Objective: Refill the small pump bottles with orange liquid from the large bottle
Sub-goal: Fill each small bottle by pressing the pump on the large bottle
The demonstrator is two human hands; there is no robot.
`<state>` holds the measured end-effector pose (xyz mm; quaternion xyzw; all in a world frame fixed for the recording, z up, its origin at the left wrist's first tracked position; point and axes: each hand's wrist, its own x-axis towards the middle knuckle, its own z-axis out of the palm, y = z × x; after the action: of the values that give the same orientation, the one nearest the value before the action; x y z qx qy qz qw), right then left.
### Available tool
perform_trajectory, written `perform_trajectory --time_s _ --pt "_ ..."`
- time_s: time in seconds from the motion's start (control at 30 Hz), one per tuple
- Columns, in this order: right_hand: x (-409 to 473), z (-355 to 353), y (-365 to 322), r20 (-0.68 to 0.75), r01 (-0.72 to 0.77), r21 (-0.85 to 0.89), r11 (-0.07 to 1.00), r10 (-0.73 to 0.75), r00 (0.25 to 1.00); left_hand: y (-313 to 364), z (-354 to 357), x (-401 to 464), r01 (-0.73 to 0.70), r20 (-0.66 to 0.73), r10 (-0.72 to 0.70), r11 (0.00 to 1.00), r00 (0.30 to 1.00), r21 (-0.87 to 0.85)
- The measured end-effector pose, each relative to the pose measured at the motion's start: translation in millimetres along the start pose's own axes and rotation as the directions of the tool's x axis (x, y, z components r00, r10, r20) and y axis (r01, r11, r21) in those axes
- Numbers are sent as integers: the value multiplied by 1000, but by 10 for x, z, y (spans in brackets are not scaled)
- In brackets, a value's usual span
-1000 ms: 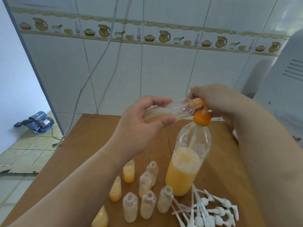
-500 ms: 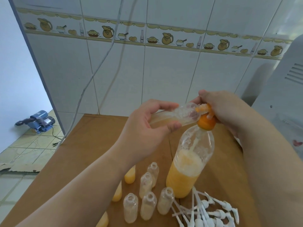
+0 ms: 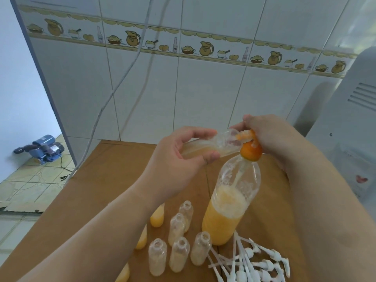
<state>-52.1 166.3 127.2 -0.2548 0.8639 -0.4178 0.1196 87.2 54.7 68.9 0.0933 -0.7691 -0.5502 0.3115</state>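
While the filling is in hand, I judge the task to be somewhat less than half done. In the head view, my left hand has its fingers and thumb curled around a small pump bottle, held on its side with its mouth at the orange pump spout of the large bottle. This small bottle shows a shallow layer of orange liquid along its lower side. My right hand is closed over the pump head; I cannot see the fingertips clearly.

The large bottle stands upright on the brown table, about half full, with foam on top. Near its base three filled small bottles are partly hidden by my left forearm, and five uncapped small bottles stand near, which look nearly empty. White pump tops lie in a heap beside them, so filling and capping are left.
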Motion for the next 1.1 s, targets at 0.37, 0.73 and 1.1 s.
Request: perform_trajectory --time_s 0.37,0.73,1.1 --pt "-88 -33 76 1 11 110 994 -11 1000 75 -7 -47 -26 15 26 1000 1000 -8" --pt "-42 0 -1 -58 29 82 996 -25 998 57 -23 -14 -19 3 19 1000 1000 -1" --pt "-21 62 -11 19 -11 33 999 10 1000 -23 -10 -8 18 11 -18 1000 1000 -12"
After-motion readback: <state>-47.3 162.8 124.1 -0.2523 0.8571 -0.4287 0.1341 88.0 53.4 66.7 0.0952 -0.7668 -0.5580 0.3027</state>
